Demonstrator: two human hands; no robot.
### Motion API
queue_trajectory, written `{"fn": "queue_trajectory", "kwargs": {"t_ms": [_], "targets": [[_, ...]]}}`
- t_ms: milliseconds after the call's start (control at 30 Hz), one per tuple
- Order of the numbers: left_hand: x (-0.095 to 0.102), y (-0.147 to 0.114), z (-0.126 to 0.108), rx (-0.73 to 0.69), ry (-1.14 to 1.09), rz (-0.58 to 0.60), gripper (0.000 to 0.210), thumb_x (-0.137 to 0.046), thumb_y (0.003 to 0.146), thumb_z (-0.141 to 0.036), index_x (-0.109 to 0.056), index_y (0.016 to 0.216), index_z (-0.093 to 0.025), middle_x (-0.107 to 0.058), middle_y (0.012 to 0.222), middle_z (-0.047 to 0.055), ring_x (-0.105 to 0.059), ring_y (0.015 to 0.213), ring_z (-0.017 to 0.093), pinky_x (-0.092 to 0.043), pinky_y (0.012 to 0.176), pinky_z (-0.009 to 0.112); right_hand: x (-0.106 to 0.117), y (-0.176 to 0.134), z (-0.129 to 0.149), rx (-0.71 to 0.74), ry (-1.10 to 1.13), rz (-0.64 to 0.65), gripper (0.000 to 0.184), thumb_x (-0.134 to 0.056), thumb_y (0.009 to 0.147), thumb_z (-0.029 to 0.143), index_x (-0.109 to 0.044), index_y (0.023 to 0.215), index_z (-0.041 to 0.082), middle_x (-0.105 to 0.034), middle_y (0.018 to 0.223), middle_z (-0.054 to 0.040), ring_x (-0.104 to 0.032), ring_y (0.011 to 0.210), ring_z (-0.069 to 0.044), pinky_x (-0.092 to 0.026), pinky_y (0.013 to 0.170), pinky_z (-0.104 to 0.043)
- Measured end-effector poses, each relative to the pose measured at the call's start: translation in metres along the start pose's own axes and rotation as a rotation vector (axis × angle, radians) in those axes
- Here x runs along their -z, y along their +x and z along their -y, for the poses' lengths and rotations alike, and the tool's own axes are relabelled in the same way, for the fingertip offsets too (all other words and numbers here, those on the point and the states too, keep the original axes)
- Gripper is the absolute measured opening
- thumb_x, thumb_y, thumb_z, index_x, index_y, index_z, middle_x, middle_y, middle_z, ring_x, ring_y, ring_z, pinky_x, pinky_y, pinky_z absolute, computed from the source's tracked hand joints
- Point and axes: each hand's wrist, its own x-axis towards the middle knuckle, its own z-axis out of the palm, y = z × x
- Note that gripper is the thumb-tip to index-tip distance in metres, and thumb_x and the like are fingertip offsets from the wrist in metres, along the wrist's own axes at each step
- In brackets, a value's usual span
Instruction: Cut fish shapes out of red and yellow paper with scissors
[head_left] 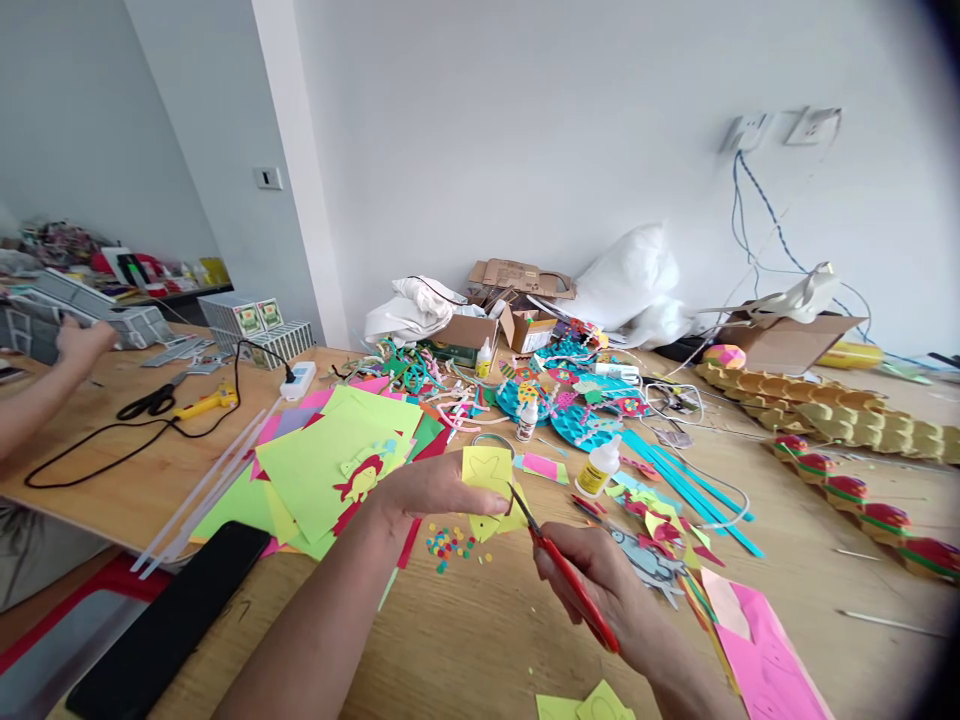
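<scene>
Yellow paper [486,466] with a drawn outline is pinched between the thumb and fingers of my left hand [442,485]. Red-handled scissors [571,582] are gripped in my right hand [600,575], their blades pointing at the right edge of the paper. Whether the blades are cutting into it, I cannot tell. Below the paper lie several small coloured paper dots [448,545]. A stack of coloured sheets [315,470] spreads to the left, with a red and yellow cut-out [361,478] on it. More yellow pieces [589,708] rest at the near edge.
A glue bottle [598,468] stands beyond my right hand, near paper scraps [664,525] and blue strips [690,490]. A black phone [172,620] lies at left. Further left are a yellow glue gun [206,402], black scissors [150,400] and another person's hand [84,343]. Egg-carton strips [862,420] line the right.
</scene>
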Motion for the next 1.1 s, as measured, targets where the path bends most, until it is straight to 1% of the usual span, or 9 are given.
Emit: {"fn": "queue_trajectory", "kwargs": {"t_ms": [67, 133, 267, 367, 467, 633, 833, 1100], "targets": [[-0.002, 0.001, -0.001, -0.047, -0.021, -0.027, 0.018, -0.064, 0.068, -0.024, -0.063, 0.084, -0.015, -0.060, 0.078, 0.000, -0.053, 0.072, 0.013, -0.041, 0.067, 0.024, -0.001, 0.000, 0.000, -0.012, 0.019, -0.033, 0.036, -0.044, 0.083, 0.045, -0.038, 0.057, 0.021, -0.037, 0.050, 0.0051, -0.039, 0.042, -0.009, -0.027, 0.037, -0.019], [-0.005, 0.004, -0.001, -0.100, -0.092, -0.071, 0.020, -0.064, 0.071, -0.027, -0.065, 0.087, -0.015, -0.063, 0.081, 0.002, -0.054, 0.073, 0.013, -0.042, 0.068, 0.024, -0.003, 0.001, -0.001, -0.033, 0.057, -0.092, 0.037, -0.042, 0.083, 0.048, -0.038, 0.058, 0.021, -0.038, 0.048, 0.0054, -0.039, 0.040, -0.009, -0.027, 0.037, -0.019], [-0.015, 0.011, 0.003, -0.176, -0.264, -0.198, 0.025, -0.063, 0.074, -0.032, -0.066, 0.092, -0.015, -0.066, 0.080, 0.003, -0.057, 0.071, 0.014, -0.043, 0.067, 0.025, -0.010, 0.003, -0.001, -0.034, 0.121, -0.208, 0.042, -0.039, 0.082, 0.055, -0.038, 0.056, 0.022, -0.040, 0.042, 0.0053, -0.037, 0.037, -0.009, -0.024, 0.036, -0.020], [-0.023, 0.015, 0.005, -0.190, -0.326, -0.276, 0.025, -0.065, 0.073, -0.032, -0.067, 0.091, -0.015, -0.067, 0.076, 0.003, -0.058, 0.066, 0.014, -0.044, 0.065, 0.025, -0.013, 0.004, 0.002, -0.024, 0.171, -0.248, 0.044, -0.040, 0.081, 0.056, -0.038, 0.054, 0.022, -0.039, 0.039, 0.0058, -0.033, 0.036, -0.008, -0.023, 0.036, -0.020], [-0.029, 0.017, 0.004, -0.209, -0.343, -0.312, 0.024, -0.065, 0.074, -0.031, -0.067, 0.092, -0.016, -0.067, 0.076, 0.002, -0.057, 0.063, 0.012, -0.043, 0.062, 0.023, -0.015, 0.004, 0.004, -0.022, 0.214, -0.258, 0.043, -0.041, 0.079, 0.056, -0.039, 0.055, 0.022, -0.038, 0.038, 0.0067, -0.033, 0.035, -0.008, -0.023, 0.036, -0.020], [-0.032, 0.013, -0.003, -0.223, -0.328, -0.301, 0.026, -0.064, 0.075, -0.031, -0.066, 0.095, -0.015, -0.067, 0.077, 0.002, -0.056, 0.062, 0.012, -0.043, 0.062, 0.023, -0.014, 0.004, 0.004, -0.015, 0.235, -0.238, 0.043, -0.041, 0.080, 0.058, -0.041, 0.057, 0.021, -0.039, 0.039, 0.0069, -0.034, 0.035, -0.008, -0.025, 0.037, -0.021], [-0.028, 0.006, -0.004, -0.176, -0.282, -0.229, 0.024, -0.063, 0.076, -0.029, -0.066, 0.095, -0.016, -0.067, 0.077, 0.002, -0.057, 0.064, 0.012, -0.043, 0.063, 0.023, -0.011, 0.003, 0.001, 0.030, 0.148, -0.183, 0.046, -0.036, 0.084, 0.058, -0.039, 0.056, 0.021, -0.040, 0.042, 0.0050, -0.034, 0.039, -0.009, -0.025, 0.040, -0.021], [-0.023, 0.006, -0.005, -0.164, -0.277, -0.189, 0.024, -0.062, 0.075, -0.029, -0.067, 0.095, -0.015, -0.068, 0.081, 0.003, -0.057, 0.065, 0.012, -0.043, 0.061, 0.021, -0.009, 0.001, -0.008, 0.008, 0.068, -0.151, 0.044, -0.035, 0.085, 0.058, -0.040, 0.062, 0.020, -0.038, 0.046, 0.0053, -0.035, 0.041, -0.009, -0.024, 0.039, -0.021]]}}
